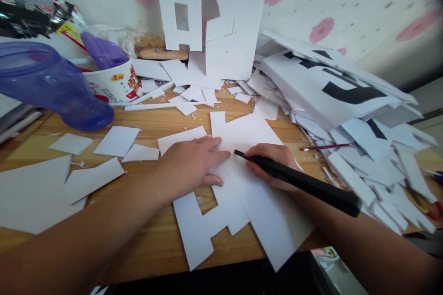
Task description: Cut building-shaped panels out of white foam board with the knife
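My left hand [192,162] lies flat, fingers spread, pressing on a white foam-board sheet with cut-out notches [194,235]. My right hand [272,159] is closed round a long black craft knife [308,184]. Its tip points left and meets the board just beyond my left fingertips. A second plain white board [273,221] runs under my right hand, overlapping the notched sheet. Part of both boards is hidden by my hands. Behind them, a tall white board with square window openings [231,55] leans against the wall.
A blue see-through vase [76,97] and a paper tub [116,80] stand at the left. White offcuts [116,140] are scattered left and back. At the right lies a heap of white boards [311,87], with a red pencil [325,147] and scissors [424,203].
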`<move>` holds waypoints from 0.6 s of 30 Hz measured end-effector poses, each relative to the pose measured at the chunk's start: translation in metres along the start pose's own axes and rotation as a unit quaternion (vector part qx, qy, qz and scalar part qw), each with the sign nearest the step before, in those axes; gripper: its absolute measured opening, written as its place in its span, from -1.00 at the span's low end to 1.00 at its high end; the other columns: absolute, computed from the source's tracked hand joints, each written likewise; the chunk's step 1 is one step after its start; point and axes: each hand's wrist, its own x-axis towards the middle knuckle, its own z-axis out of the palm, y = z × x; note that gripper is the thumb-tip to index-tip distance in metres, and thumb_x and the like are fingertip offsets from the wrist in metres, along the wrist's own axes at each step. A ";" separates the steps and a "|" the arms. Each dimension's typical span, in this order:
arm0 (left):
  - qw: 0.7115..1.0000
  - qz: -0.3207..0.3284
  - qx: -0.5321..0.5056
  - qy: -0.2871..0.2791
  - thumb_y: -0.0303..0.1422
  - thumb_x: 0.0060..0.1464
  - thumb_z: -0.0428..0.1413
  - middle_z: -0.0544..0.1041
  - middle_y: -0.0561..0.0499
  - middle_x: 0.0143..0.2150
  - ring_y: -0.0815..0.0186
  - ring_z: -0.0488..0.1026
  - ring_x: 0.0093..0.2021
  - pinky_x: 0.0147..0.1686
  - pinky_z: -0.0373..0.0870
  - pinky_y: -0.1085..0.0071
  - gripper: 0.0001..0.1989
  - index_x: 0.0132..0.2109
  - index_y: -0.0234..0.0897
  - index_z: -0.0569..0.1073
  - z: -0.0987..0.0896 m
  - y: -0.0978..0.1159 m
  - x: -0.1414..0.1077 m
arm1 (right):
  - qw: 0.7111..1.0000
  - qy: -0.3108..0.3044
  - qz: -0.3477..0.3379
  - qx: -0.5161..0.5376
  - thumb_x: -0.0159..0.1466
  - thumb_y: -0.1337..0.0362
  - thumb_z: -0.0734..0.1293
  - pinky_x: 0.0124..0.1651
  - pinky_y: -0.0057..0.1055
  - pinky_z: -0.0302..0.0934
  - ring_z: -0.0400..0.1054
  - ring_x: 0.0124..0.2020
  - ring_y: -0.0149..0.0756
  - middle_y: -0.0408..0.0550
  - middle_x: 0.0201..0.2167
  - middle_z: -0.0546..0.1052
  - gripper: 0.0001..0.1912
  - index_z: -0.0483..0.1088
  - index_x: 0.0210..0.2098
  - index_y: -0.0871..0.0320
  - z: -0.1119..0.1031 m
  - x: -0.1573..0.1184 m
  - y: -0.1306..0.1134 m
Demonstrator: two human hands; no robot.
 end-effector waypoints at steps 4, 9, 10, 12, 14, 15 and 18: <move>1.000 -0.003 0.002 -0.004 -0.14 0.17 0.19 0.19 -0.20 0.40 -0.09 0.24 0.32 0.11 0.38 0.02 -0.43 0.29 -0.06 0.32 0.001 0.000 0.001 | 1.000 0.000 -0.011 0.008 0.30 0.30 0.33 -0.36 -0.48 0.33 0.42 -0.43 -0.40 -0.11 -0.36 0.55 -0.89 0.40 -0.16 0.11 -0.003 -0.002 0.001; 1.000 -0.006 0.018 -0.004 -0.13 0.15 0.20 0.22 -0.18 0.38 -0.05 0.26 0.31 0.09 0.40 0.06 -0.43 0.28 -0.04 0.33 0.001 0.000 0.002 | 1.000 -0.011 -0.003 0.000 0.29 0.31 0.34 -0.34 -0.50 0.34 0.44 -0.40 -0.41 -0.10 -0.33 0.56 -0.89 0.41 -0.17 0.11 -0.008 -0.003 0.002; 1.000 -0.005 0.017 -0.004 -0.12 0.15 0.20 0.22 -0.18 0.38 -0.05 0.27 0.30 0.08 0.40 0.07 -0.43 0.28 -0.04 0.34 0.001 0.000 0.002 | 1.000 -0.008 -0.006 0.002 0.29 0.32 0.35 -0.35 -0.52 0.34 0.43 -0.42 -0.42 -0.11 -0.34 0.56 -0.89 0.41 -0.16 0.11 -0.008 -0.003 0.002; 1.000 -0.008 0.012 -0.007 -0.12 0.15 0.20 0.21 -0.17 0.39 -0.06 0.28 0.29 0.07 0.41 0.06 -0.43 0.28 -0.03 0.34 0.001 0.000 0.003 | 1.000 -0.002 -0.014 0.010 0.28 0.34 0.36 -0.35 -0.54 0.33 0.44 -0.42 -0.44 -0.13 -0.34 0.56 -0.87 0.41 -0.15 0.10 -0.009 -0.004 0.003; 1.000 -0.014 0.007 -0.010 -0.11 0.15 0.20 0.19 -0.16 0.40 -0.08 0.29 0.28 0.06 0.41 0.05 -0.43 0.28 -0.02 0.34 0.000 0.000 0.003 | 1.000 0.001 -0.020 0.019 0.28 0.36 0.36 -0.33 -0.55 0.33 0.46 -0.39 -0.44 -0.12 -0.32 0.57 -0.84 0.40 -0.14 0.10 -0.010 -0.006 0.004; 1.000 -0.017 0.005 -0.012 -0.11 0.14 0.20 0.19 -0.16 0.40 -0.09 0.29 0.28 0.06 0.41 0.04 -0.43 0.28 -0.02 0.34 0.000 0.000 0.003 | 1.000 0.000 -0.022 0.022 0.28 0.36 0.36 -0.32 -0.54 0.34 0.47 -0.38 -0.43 -0.11 -0.30 0.58 -0.84 0.40 -0.13 0.10 -0.011 -0.007 0.004; 1.000 -0.023 -0.002 -0.013 -0.11 0.15 0.20 0.17 -0.14 0.41 -0.10 0.26 0.30 0.06 0.41 0.02 -0.42 0.29 0.00 0.33 0.001 0.000 0.003 | 0.999 -0.003 -0.018 0.030 0.27 0.37 0.35 -0.32 -0.51 0.35 0.49 -0.36 -0.40 -0.08 -0.28 0.59 -0.82 0.40 -0.12 0.09 -0.013 -0.010 0.004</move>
